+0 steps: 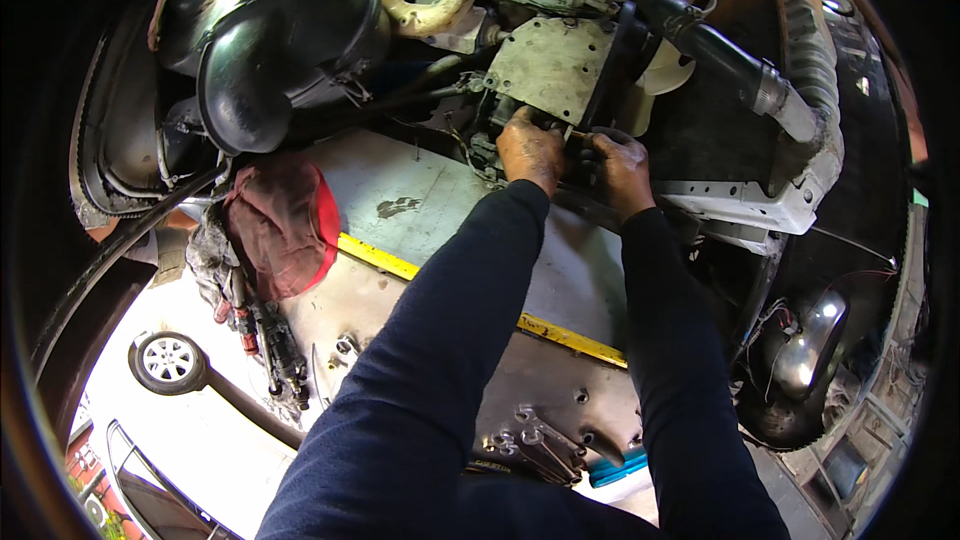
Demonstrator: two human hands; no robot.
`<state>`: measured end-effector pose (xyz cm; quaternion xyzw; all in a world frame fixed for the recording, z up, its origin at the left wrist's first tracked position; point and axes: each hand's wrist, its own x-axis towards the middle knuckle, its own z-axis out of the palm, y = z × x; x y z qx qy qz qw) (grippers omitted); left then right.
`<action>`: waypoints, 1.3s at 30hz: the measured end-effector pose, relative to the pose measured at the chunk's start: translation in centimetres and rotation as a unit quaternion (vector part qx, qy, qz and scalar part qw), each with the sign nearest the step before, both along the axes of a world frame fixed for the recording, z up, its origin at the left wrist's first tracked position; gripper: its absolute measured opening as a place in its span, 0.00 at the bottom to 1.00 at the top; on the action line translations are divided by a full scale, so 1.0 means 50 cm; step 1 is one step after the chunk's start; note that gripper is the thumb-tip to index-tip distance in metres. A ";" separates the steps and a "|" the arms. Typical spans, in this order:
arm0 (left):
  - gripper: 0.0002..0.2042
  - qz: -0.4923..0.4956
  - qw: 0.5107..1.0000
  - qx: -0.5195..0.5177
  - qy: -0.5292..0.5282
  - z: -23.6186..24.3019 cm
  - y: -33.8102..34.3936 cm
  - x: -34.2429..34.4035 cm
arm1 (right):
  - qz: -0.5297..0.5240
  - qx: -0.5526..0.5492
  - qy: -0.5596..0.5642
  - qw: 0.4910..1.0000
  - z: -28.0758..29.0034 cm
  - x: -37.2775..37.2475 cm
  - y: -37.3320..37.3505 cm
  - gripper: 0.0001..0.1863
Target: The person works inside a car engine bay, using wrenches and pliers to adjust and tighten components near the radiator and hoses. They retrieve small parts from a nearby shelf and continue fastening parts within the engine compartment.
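Note:
Below a bolted metal plate [548,65] in the engine bay, my left hand [530,150] has its fingers curled into dark fittings, and what they hold is hidden. Just to its right, my right hand [620,165] is closed around a small object or part that I cannot make out. A thin pale piece shows between the hands. Dark mechanical parts and loose wires [465,140] sit beside the left hand.
Around me are a black housing [240,90], a hose [700,40] and a radiator bracket [740,205]. Below lie a red-brown cloth [275,225], a yellow-edged board [380,255] and several wrenches [540,440]. A white car [210,440] stands at lower left.

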<state>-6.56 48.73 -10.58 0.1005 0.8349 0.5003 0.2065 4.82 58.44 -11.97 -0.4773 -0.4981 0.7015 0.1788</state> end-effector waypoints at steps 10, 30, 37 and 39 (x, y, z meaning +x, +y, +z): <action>0.13 -0.043 0.980 0.148 -0.128 -0.064 -0.001 -0.016 | -0.018 -0.038 0.015 0.999 -0.033 0.007 0.022 0.09; 0.12 -0.129 0.977 0.097 -0.141 -0.045 -0.021 -0.052 | 0.062 0.043 -0.028 0.997 -0.022 -0.017 0.012 0.10; 0.13 -0.173 0.978 0.077 -0.088 -0.035 -0.020 -0.053 | 0.074 0.039 0.019 0.996 -0.036 0.003 0.025 0.11; 0.13 -0.167 0.977 0.083 -0.102 -0.052 -0.032 -0.062 | 0.070 -0.012 0.040 0.997 -0.028 -0.008 0.012 0.11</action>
